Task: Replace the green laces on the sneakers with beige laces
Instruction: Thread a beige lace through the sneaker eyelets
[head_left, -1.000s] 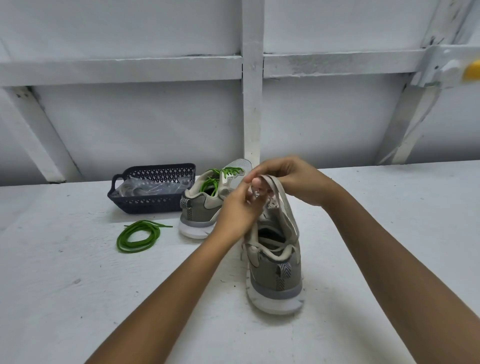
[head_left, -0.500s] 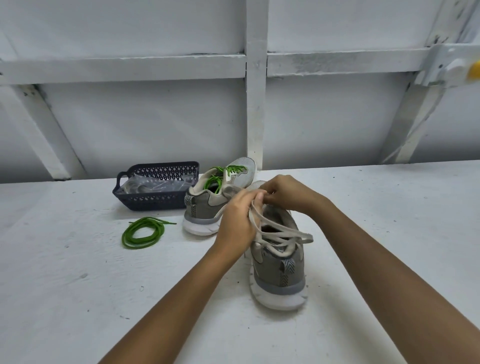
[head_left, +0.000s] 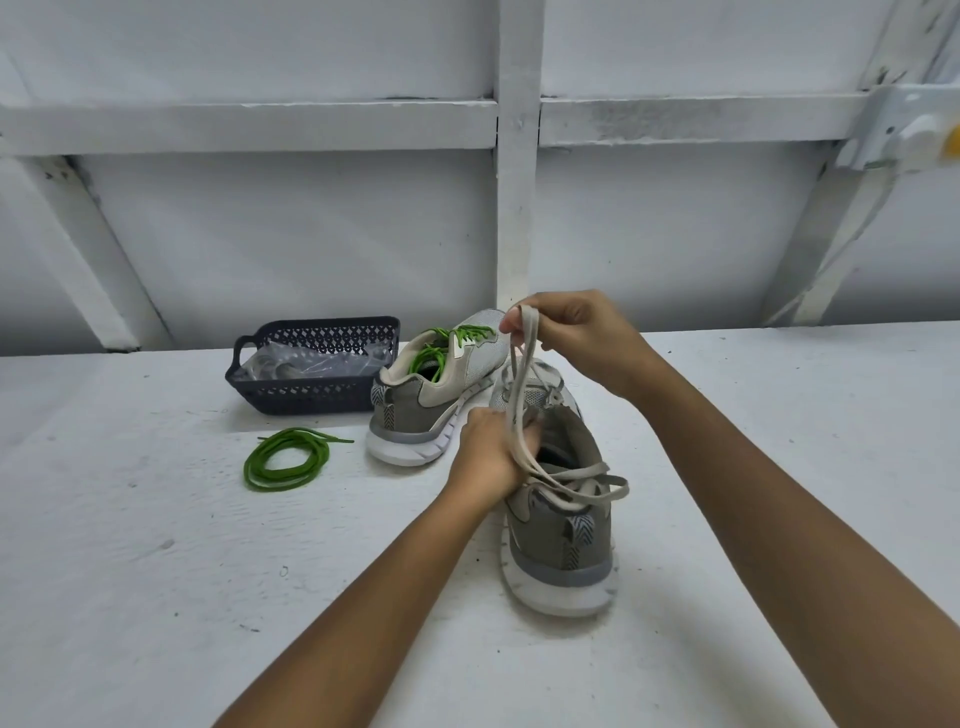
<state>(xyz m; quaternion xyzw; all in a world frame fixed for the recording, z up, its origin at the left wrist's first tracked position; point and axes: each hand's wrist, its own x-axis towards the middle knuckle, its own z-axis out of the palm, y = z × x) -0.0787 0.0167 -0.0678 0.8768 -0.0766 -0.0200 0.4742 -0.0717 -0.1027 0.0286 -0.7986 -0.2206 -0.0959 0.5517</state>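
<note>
The near grey sneaker (head_left: 558, 530) stands heel toward me on the white table, with a beige lace (head_left: 519, 384) running up out of its eyelets. My right hand (head_left: 576, 332) pinches a fold of that lace, raised above the shoe's toe. My left hand (head_left: 491, 457) grips the near sneaker at its left collar, and lace strands pass beside its fingers. Loose loops of the beige lace drape over the shoe's opening. The second sneaker (head_left: 436, 400), behind and to the left, carries a green lace (head_left: 441, 348). A removed green lace (head_left: 285, 460) lies coiled on the table.
A dark perforated basket (head_left: 311, 395) holding clear plastic packets sits at the back left, beside the second sneaker. A white wall with beams rises just behind the table (head_left: 156, 571).
My right hand has risen from the shoe's tongue, drawing the beige lace upward. My left hand has stayed low on the shoe. The lace loops now hang over the shoe's opening.
</note>
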